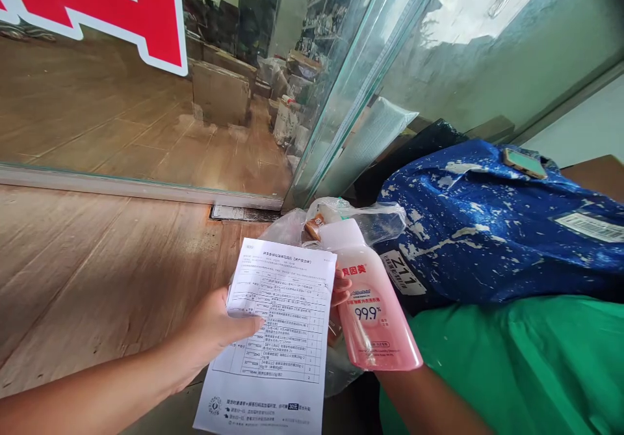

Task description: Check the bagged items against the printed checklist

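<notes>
My left hand (221,321) is closed on a printed paper sheet (277,363), the thumb lying over its table of text and the other fingers hidden behind it. To the right, my right hand (342,288) grips a pink laundry detergent bottle (377,318) from behind; a few fingertips show at the bottle's left edge. The bottle tilts, its pale cap (344,233) toward the glass and its red-lettered label facing me. The sheet's right edge is close to those fingertips. Beyond the bottle, a clear plastic bag (380,220) holds a small brown packet (314,227).
A glass door (234,155) with a red-and-white sign (160,19) stands ahead, a metal sill (121,184) below it. On the right lie a blue sack (468,214), a phone (524,163) on top of it, and green fabric (517,357). Cardboard (221,93) shows behind the glass.
</notes>
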The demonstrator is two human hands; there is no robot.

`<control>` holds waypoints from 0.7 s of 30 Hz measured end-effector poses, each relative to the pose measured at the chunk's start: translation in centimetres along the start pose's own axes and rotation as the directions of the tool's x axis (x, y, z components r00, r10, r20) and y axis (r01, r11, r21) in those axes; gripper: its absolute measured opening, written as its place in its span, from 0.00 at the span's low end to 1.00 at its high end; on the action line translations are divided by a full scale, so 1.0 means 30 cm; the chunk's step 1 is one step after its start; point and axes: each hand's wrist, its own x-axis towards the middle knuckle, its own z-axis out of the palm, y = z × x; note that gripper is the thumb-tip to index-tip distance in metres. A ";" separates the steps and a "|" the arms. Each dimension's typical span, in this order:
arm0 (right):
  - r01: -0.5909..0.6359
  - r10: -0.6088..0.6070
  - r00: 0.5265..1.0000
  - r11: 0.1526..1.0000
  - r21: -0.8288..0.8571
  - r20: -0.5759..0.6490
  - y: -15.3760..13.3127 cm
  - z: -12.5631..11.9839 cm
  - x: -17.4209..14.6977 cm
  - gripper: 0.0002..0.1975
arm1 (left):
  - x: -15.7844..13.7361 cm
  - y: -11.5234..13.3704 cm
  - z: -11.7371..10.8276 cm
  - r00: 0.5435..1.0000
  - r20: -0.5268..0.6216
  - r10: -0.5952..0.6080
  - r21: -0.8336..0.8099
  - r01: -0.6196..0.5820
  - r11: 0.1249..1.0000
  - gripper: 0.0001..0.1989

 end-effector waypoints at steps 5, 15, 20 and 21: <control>-0.108 0.128 0.990 0.957 0.269 -0.057 0.002 0.007 -0.011 0.10 | 0.001 -0.018 -0.007 0.998 -0.061 0.025 0.010 -0.024 1.000 0.28; -0.121 0.199 0.955 0.938 0.326 -0.219 -0.055 0.053 -0.046 0.10 | 0.051 -0.063 -0.039 0.994 -0.106 -0.022 -0.047 0.017 0.999 0.26; -0.127 0.201 0.938 0.957 0.260 -0.281 -0.069 0.083 -0.053 0.13 | 0.048 -0.074 -0.038 0.989 -0.129 -0.074 -0.121 0.058 0.991 0.23; -0.134 0.204 0.936 0.960 0.246 -0.285 -0.073 0.090 -0.054 0.13 | 0.048 -0.076 -0.038 0.989 -0.128 -0.079 -0.137 0.061 0.989 0.23</control>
